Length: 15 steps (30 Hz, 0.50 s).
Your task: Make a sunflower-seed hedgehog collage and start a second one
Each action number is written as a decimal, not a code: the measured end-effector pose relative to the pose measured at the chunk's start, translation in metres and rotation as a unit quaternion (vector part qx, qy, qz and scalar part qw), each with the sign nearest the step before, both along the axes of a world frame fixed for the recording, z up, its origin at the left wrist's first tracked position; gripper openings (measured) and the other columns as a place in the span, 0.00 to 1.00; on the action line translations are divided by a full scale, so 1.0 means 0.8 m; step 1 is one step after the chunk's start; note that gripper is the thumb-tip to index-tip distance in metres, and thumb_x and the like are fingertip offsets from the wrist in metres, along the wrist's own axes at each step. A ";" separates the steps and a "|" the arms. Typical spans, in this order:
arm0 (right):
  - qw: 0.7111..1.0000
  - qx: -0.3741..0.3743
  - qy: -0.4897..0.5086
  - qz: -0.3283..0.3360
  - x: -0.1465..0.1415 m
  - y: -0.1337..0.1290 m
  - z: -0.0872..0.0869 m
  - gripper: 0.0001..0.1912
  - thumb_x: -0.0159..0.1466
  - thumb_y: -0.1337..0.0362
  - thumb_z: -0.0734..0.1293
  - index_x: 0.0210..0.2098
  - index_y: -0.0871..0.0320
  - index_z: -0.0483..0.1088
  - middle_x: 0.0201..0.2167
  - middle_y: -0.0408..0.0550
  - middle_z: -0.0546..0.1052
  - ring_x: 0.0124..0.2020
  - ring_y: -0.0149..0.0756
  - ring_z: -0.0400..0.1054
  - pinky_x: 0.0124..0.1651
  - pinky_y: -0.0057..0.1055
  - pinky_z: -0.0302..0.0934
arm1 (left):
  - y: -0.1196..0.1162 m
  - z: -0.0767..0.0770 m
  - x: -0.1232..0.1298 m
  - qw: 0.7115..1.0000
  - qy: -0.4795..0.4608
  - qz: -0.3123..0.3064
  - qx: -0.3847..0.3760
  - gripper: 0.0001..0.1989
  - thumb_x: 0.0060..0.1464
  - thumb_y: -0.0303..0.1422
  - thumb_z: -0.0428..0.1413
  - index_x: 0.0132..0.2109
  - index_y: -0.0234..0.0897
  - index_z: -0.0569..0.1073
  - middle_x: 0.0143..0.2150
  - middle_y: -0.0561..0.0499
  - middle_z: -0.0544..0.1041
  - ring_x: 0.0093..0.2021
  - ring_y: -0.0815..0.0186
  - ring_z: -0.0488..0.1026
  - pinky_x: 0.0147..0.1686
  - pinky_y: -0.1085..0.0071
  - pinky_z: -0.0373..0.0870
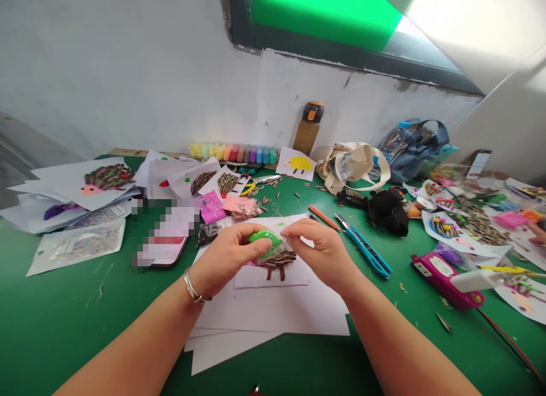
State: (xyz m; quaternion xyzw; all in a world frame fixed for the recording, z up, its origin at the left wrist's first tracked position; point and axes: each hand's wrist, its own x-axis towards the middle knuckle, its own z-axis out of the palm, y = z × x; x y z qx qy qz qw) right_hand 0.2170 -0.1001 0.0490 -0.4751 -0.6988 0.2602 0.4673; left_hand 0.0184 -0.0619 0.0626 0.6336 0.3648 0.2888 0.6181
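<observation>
My left hand [228,252] grips a clear plastic packet of bright green modelling clay [263,243], thumb and fingers closed around it. On the packet's right side, my right hand [318,245] pinches the loose plastic near its edge. Beneath both hands lies a paper picture of a hedgehog [277,262], its body covered in striped sunflower seeds, with brown legs below. Part of the picture is hidden by the packet and my fingers. Several white paper sheets [273,310] are stacked under it.
A blue cutter knife [364,248] and an orange pen [325,218] lie to the right. Left are a phone [168,236] and pink clay packets [212,207]. A bottle [307,128] and coloured clay row [232,152] stand behind. A magenta device [446,282] sits right, near seed piles.
</observation>
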 end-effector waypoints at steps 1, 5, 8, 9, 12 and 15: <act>1.000 0.001 -0.013 0.001 0.000 0.001 -0.001 0.08 0.62 0.69 0.65 0.36 0.53 0.77 0.34 0.46 0.77 0.38 0.36 0.71 0.43 0.35 0.66 | 0.000 -0.001 0.000 1.000 -0.010 -0.002 -0.006 0.12 0.53 0.40 0.59 0.36 0.34 0.75 0.31 0.51 0.71 0.30 0.68 0.65 0.29 0.72 0.66; 0.999 -0.020 -0.012 0.027 0.001 0.001 0.000 0.09 0.61 0.67 0.68 0.40 0.51 0.77 0.36 0.45 0.76 0.39 0.35 0.70 0.44 0.34 0.66 | 0.001 -0.001 -0.002 0.998 -0.048 -0.016 -0.033 0.12 0.54 0.40 0.59 0.34 0.34 0.74 0.28 0.54 0.66 0.27 0.71 0.62 0.27 0.73 0.62; 0.998 -0.035 -0.004 0.054 0.001 -0.001 0.001 0.10 0.62 0.65 0.68 0.42 0.49 0.77 0.40 0.45 0.75 0.42 0.35 0.70 0.46 0.34 0.66 | 0.000 0.000 -0.001 0.997 -0.055 -0.020 -0.045 0.11 0.53 0.40 0.60 0.33 0.34 0.74 0.28 0.54 0.66 0.28 0.71 0.61 0.27 0.73 0.62; 0.997 -0.037 -0.006 0.060 0.000 -0.001 0.001 0.10 0.62 0.65 0.68 0.43 0.49 0.77 0.40 0.46 0.75 0.42 0.35 0.70 0.47 0.35 0.67 | 0.000 0.001 -0.001 0.997 -0.054 -0.020 -0.047 0.12 0.52 0.40 0.60 0.34 0.34 0.74 0.28 0.54 0.66 0.28 0.71 0.61 0.28 0.73 0.62; 0.998 -0.022 -0.011 0.064 0.001 -0.002 0.002 0.11 0.61 0.65 0.68 0.43 0.48 0.77 0.43 0.46 0.75 0.45 0.37 0.71 0.49 0.37 0.67 | -0.001 0.000 0.001 0.997 -0.051 -0.020 -0.050 0.13 0.52 0.41 0.60 0.34 0.34 0.74 0.28 0.53 0.66 0.28 0.70 0.61 0.28 0.72 0.63; 0.997 -0.002 -0.026 0.069 0.004 -0.003 0.004 0.14 0.61 0.68 0.67 0.44 0.48 0.77 0.47 0.47 0.74 0.48 0.38 0.70 0.52 0.39 0.66 | -0.002 -0.001 0.003 0.996 -0.060 -0.016 -0.064 0.14 0.52 0.41 0.60 0.33 0.33 0.74 0.28 0.53 0.66 0.28 0.71 0.61 0.28 0.73 0.63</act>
